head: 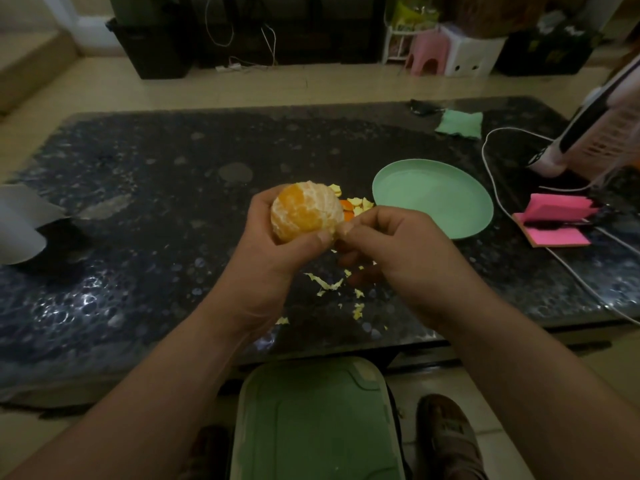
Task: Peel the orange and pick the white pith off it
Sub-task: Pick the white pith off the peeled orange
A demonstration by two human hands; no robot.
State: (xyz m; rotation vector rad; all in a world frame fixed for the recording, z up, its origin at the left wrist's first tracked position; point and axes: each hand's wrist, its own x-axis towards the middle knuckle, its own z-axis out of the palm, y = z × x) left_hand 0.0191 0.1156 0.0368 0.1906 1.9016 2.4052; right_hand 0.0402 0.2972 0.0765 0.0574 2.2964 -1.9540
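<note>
Above table (138, 202), round orange (304, 211) in left hand (273, 261), right hand (394, 251) alongside, axis unclear

Single head-worn wide-angle view, looking forward and down, close over table (138, 188).

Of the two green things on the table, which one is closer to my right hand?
The round green plate, just beyond your right hand. The other, a small green cloth, lies farther back near the far edge of the table.
</note>
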